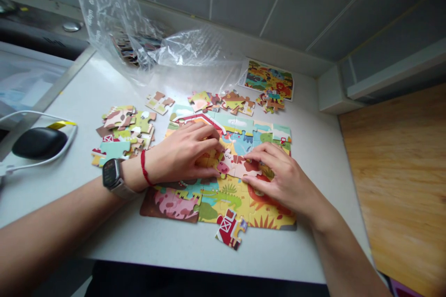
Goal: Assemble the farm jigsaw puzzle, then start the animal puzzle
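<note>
My left hand (pixel 184 152), with a red cord and a watch at the wrist, grips the left edge of a jigsaw piece (pixel 226 163) showing a cow's face. From the other side, the thumb and fingers of my right hand (pixel 289 177) grip a jigsaw piece (pixel 242 167) with the cow's brown-patched body. These two pieces sit against each other. Below them lies a joined animal puzzle (pixel 226 197), partly covered by both hands. A loose barn piece (pixel 228 229) rests across its front edge.
Loose pieces form a pile (pixel 128 132) on the left and clusters (pixel 235 102) behind the puzzle. A clear plastic bag (pixel 188 48) stands at the back near a picture card (pixel 268 78). A black mouse-like object (pixel 40 143) and white cable (pixel 71 141) lie left; a wooden surface (pixel 400 171) is right.
</note>
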{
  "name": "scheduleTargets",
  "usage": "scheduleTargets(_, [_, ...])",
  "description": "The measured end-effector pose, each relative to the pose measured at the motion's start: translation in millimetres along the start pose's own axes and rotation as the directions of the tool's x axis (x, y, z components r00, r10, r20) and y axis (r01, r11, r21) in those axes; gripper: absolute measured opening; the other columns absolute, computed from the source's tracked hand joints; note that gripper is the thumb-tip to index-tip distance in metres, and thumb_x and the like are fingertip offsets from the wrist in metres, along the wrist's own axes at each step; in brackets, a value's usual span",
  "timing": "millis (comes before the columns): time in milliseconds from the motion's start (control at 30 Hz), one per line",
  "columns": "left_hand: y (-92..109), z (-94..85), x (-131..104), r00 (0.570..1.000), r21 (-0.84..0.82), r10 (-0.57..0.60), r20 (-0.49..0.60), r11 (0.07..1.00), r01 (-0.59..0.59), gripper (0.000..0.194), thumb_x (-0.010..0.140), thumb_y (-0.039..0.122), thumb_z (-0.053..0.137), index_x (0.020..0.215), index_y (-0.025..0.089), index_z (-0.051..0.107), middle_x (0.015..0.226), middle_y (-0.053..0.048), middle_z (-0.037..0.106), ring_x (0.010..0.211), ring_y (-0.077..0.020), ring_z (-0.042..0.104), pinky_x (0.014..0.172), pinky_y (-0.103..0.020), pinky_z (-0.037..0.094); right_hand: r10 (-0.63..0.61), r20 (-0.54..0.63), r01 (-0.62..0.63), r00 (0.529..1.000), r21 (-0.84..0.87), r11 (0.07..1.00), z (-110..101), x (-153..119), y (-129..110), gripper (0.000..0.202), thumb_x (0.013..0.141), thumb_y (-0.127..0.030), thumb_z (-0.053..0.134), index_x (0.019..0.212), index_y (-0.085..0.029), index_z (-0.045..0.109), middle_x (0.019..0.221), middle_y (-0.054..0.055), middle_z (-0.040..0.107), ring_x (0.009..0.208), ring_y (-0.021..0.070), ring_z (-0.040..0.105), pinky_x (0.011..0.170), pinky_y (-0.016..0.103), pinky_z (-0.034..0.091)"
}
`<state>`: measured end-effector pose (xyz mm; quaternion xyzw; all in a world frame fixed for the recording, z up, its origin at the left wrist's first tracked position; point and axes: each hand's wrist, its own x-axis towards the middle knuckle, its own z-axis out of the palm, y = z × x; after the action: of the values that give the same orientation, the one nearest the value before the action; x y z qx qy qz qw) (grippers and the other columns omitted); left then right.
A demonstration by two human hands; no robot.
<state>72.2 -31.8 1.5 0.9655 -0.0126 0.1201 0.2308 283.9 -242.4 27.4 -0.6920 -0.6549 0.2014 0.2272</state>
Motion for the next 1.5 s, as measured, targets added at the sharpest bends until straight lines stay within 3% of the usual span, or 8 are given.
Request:
scheduleTargets(933, [-3.4,0.8,1.1,0.994,-0.009,0.098,-0.041,0.995,-0.098,0.037,0.098,0.056,0.073,0.116,0.024,0.080,0.115,-0.009,0.073,0.107,-0.0267,0.066,0.099,-0.042,0.053,0.077,0.113,-0.075,0.991,-0.027,0.997,-25.3,-11.7,15.0,0.026,0.095,-0.029,0.080,0.121,-0.029,0.079,0.113,0.006,0.067,0.102,0.0231,0.070,0.092,0.038,0.056])
scheduleTargets(1033, [-3.3,0.7,1.5,0.994,-0.025,0.099,-0.049,0.995,-0.100,0.033,0.100,0.052,0.073,0.115,0.024,0.080,0.113,-0.009,0.073,0.105,-0.0257,0.066,0.098,-0.041,0.054,0.039,0.055,-0.039,0.998,-0.002,0.999,-25.0,-10.5,14.2,0.027,0.092,-0.031,0.083,0.119,-0.028,0.080,0.110,0.005,0.070,0.098,0.0218,0.071,0.088,0.036,0.056])
scheduleTargets(1100, [-3.1,0.6,1.8,0.994,-0.032,0.094,-0.055,0.995,-0.096,0.030,0.102,0.049,0.071,0.116,0.025,0.080,0.112,-0.009,0.073,0.105,-0.0254,0.067,0.098,-0.041,0.054,0.020,-0.121,-0.015,0.992,0.038,0.999,-24.4,-8.7,14.9,0.021,0.091,-0.033,0.085,0.111,-0.026,0.081,0.101,0.004,0.072,0.087,0.0194,0.070,0.079,0.034,0.055])
scheduleTargets(1167, [-2.7,0.6,1.9,0.994,-0.026,0.090,-0.066,0.995,-0.092,0.026,0.105,0.046,0.067,0.115,0.025,0.080,0.111,-0.009,0.073,0.104,-0.0248,0.066,0.097,-0.040,0.054,0.057,-0.420,-0.023,0.906,0.087,0.996,-23.5,-6.3,19.1,0.010,0.094,-0.034,0.082,0.094,-0.025,0.079,0.085,0.001,0.070,0.073,0.0163,0.064,0.067,0.031,0.050])
scheduleTargets(1233, [-2.4,0.8,1.7,0.994,-0.011,0.086,-0.070,0.996,-0.087,0.025,0.108,0.042,0.063,0.114,0.025,0.080,0.109,-0.008,0.073,0.103,-0.0242,0.066,0.095,-0.039,0.055,0.144,-0.679,-0.032,0.720,0.174,0.984,-22.6,-2.8,26.8,0.022,0.098,-0.035,0.077,0.080,-0.023,0.073,0.069,-0.002,0.063,0.060,0.0139,0.055,0.058,0.030,0.043])
scheduleTargets(1333, [-2.8,1.6,1.0,0.995,-0.003,0.081,-0.066,0.997,-0.082,0.024,0.108,0.039,0.061,0.114,0.025,0.080,0.108,-0.008,0.073,0.102,-0.0242,0.066,0.094,-0.040,0.054,0.297,-0.827,0.072,0.477,0.374,0.925,-20.8,4.4,39.1,0.039,0.100,-0.048,0.070,0.072,-0.023,0.061,0.057,-0.006,0.048,0.048,0.0123,0.043,0.048,0.028,0.036])
scheduleTargets(1400, [-3.7,2.4,0.6,0.994,-0.012,0.081,-0.067,0.997,-0.082,0.024,0.108,0.038,0.061,0.114,0.024,0.080,0.109,-0.009,0.073,0.102,-0.0244,0.066,0.093,-0.040,0.054,0.364,-0.841,0.156,0.400,0.454,0.877,-19.2,9.1,43.9,0.047,0.100,-0.059,0.066,0.070,-0.025,0.051,0.055,-0.008,0.041,0.046,0.0119,0.037,0.044,0.027,0.033])
scheduleTargets(1500, [-4.7,2.9,0.3,0.993,-0.026,0.079,-0.082,0.996,-0.081,0.025,0.109,0.039,0.060,0.112,0.024,0.080,0.107,-0.009,0.072,0.099,-0.0234,0.067,0.090,-0.039,0.054,0.397,-0.836,0.156,0.379,0.481,0.863,-15.9,13.3,44.9,0.055,0.097,-0.069,0.063,0.069,-0.027,0.043,0.055,-0.008,0.035,0.046,0.0119,0.034,0.044,0.026,0.033])
